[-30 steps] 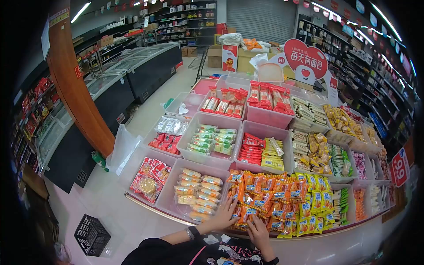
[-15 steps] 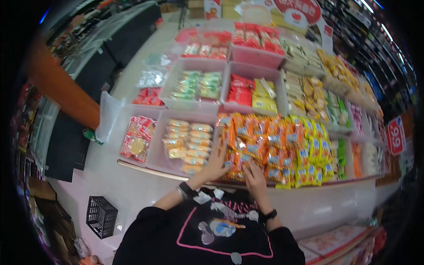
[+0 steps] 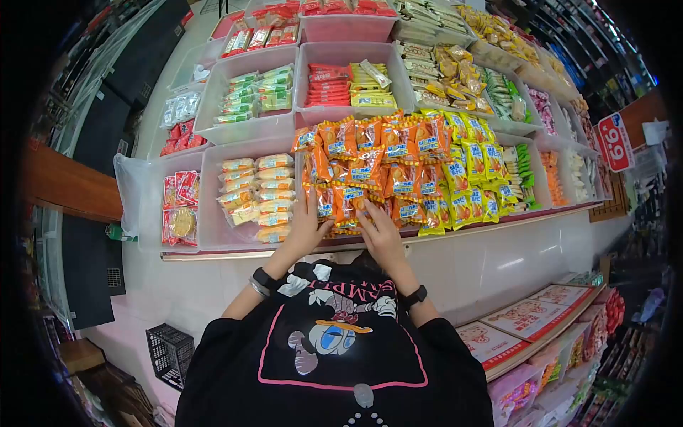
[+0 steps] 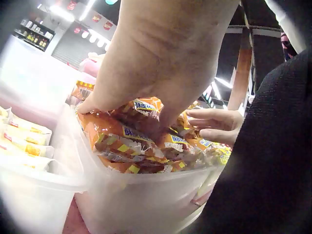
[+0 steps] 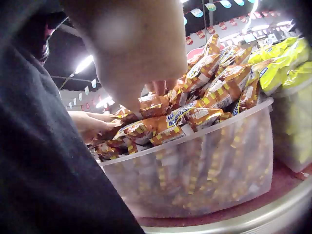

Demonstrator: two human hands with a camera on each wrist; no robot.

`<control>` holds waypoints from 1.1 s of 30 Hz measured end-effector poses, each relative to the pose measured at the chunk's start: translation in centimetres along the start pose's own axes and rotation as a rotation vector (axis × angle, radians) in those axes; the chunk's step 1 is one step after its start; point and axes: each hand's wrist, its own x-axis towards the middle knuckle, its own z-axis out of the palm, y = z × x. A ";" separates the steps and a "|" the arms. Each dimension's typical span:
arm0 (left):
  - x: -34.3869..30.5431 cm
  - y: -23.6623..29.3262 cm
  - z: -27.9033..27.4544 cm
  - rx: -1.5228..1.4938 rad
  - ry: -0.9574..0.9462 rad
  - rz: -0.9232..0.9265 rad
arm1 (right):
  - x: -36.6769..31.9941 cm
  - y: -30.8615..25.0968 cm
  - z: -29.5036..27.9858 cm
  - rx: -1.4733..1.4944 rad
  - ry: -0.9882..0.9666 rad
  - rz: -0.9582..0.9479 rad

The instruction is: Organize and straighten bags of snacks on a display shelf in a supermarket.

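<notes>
Orange snack bags [image 3: 348, 173] are heaped in a translucent plastic bin [image 5: 214, 178] at the front edge of the display. My left hand [image 3: 304, 229] lies at the heap's front left corner, its fingers extended along the bags and its thumb spread to the right. In the left wrist view that hand spans an orange bag [image 4: 117, 130], touching it from above. My right hand [image 3: 384, 240] rests its fingertips on the front bags, a short way right of the left hand. Bags partly hide its fingertips in the right wrist view.
Left of the heap stands a bin of small wrapped cakes [image 3: 257, 186]; to the right lie yellow snack bags [image 3: 473, 167]. More snack bins rise behind. A price sign [image 3: 615, 142] stands at the right, a black basket [image 3: 169, 354] on the floor, a low shelf [image 3: 526, 320] behind right.
The head view has tilted down and closer, so the display sits higher in the picture. Both hands stay at the front of the orange bags, with only slight shifts.
</notes>
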 end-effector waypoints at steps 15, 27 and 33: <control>7.0 2.6 -3.5 0.007 0.226 0.146 | 4.2 1.8 -3.6 0.178 0.179 0.467; 10.7 -0.5 -2.4 0.025 0.169 0.140 | 7.9 2.3 -1.6 0.175 0.163 0.344; 10.7 0.4 -1.6 0.098 0.047 0.016 | 9.0 1.3 -4.3 0.222 0.451 0.337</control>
